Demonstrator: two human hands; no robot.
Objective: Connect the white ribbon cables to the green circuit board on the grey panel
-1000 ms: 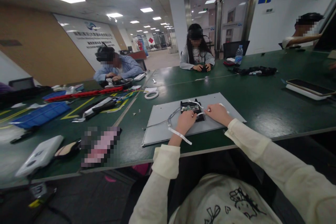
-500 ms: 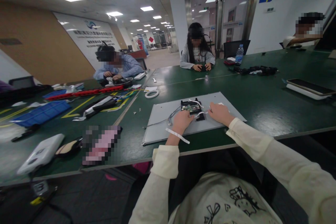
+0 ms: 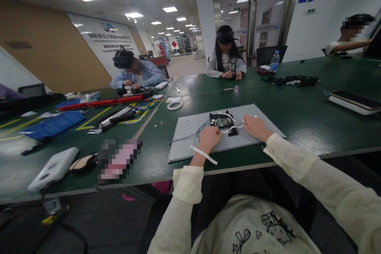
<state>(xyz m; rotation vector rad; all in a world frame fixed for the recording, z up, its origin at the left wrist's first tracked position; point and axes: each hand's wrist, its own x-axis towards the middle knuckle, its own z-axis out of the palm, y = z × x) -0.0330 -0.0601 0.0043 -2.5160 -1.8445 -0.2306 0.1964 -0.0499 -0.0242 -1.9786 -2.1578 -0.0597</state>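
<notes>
The left hand (image 3: 210,137) rests curled on the grey metal panel (image 3: 190,127), knuckles up and fingers bent under; I cannot tell whether it grips anything. A white wrist strap (image 3: 204,154) trails from its wrist. The right hand (image 3: 256,127) lies beside it, fingers drawn narrow onto the end of a white ribbon cable (image 3: 235,127). The cable runs back toward the small circuit board (image 3: 220,120), which sits at the middle of the panel just beyond both hands.

A second ago the left hand's fingers lay over the board's near edge. Now they sit short of it, and a small black piece (image 3: 232,132) shows apart from the board. The right hand has also drawn back.

Grey wires (image 3: 187,137) curl off the board to the left. The panel lies on a long green table (image 3: 297,123). Also on the table are a tape roll (image 3: 174,105), a blue tray (image 3: 53,124), a water bottle (image 3: 274,62) and a dark tablet (image 3: 354,100). A person in a blue shirt (image 3: 139,74) and a person in grey (image 3: 226,61) work at the far side.

The left fingertips are hidden. A patch on the table at the left is pixelated, and a third person is cut off at the right edge.
</notes>
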